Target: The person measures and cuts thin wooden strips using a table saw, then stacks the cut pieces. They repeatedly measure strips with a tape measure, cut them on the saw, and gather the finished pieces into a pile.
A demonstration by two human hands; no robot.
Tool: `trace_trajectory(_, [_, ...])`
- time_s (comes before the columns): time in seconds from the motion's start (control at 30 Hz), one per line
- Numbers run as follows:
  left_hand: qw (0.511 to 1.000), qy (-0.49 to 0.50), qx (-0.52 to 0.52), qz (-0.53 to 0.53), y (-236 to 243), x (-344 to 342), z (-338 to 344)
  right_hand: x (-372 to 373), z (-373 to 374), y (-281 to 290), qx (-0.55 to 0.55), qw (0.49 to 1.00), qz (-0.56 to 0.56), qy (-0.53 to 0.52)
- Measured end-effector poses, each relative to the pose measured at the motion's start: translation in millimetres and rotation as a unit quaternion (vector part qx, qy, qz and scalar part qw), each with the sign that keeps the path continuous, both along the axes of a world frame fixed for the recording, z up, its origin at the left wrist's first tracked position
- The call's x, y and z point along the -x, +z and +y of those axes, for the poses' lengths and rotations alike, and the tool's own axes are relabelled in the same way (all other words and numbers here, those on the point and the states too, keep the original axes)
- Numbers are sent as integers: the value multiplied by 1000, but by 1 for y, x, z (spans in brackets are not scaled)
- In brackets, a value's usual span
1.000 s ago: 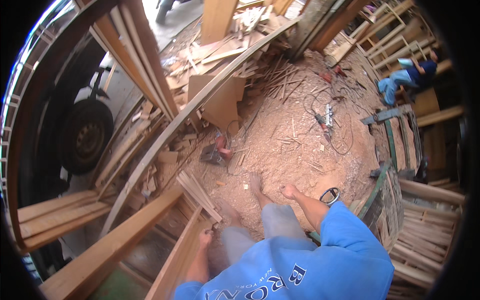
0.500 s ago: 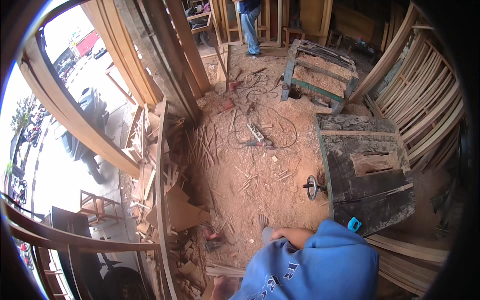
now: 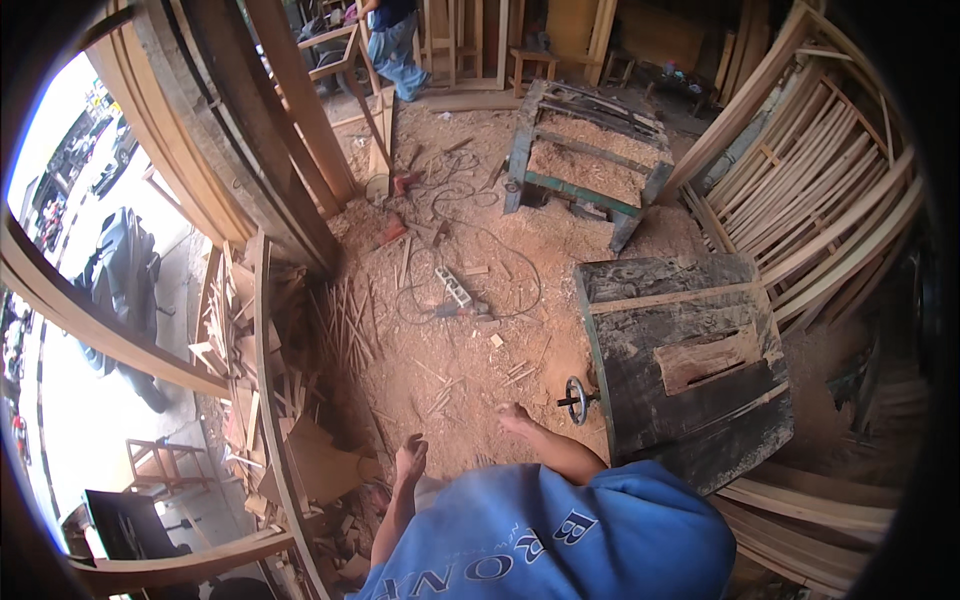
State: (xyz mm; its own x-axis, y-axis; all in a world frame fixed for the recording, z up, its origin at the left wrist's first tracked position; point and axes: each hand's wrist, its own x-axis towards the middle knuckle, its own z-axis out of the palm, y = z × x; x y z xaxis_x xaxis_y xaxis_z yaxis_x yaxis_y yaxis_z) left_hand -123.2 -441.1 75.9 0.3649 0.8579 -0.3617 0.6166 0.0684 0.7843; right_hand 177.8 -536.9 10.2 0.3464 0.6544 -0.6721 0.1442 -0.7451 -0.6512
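Note:
My left hand (image 3: 410,460) is raised above the sawdust floor, beside the pile of wood offcuts. Its fingers look parted, and nothing shows in them. Further right, my right hand (image 3: 515,421) reaches forward over the floor with loosely bent fingers and no visible object. Nearest to it is the metal handwheel (image 3: 575,400) on the side of a dark, worn machine table (image 3: 640,350) with a pale insert around a slot. Thin wood sticks (image 3: 520,373) lie on the floor ahead of both hands. My blue shirt hides what is below.
A corded power tool (image 3: 455,290) lies in the sawdust. Wood offcuts (image 3: 325,460) heap up behind a long rail on the left. A second bench frame (image 3: 585,160) stands ahead, and curved wood strips (image 3: 800,190) lean at right. Another person (image 3: 395,50) stands at the back.
Both hands have come up and forward: the left from low beside some wood strips, the right from near my leg. The view has shifted, and the blue tape measure on the machine table no longer shows.

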Motion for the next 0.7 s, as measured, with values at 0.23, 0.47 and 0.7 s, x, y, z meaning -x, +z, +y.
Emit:
trace_trajectory(0.23, [964, 223, 96, 104, -61, 79, 4, 14, -29, -59, 118, 988, 86, 41])
trace_trajectory(0.47, [937, 143, 257, 187, -115, 153, 55, -5, 96, -63, 145, 956, -115, 230])
trace_trajectory(0.7, [944, 127, 237, 190, -85, 124, 207, 0, 319, -4, 38, 999, 32, -4])
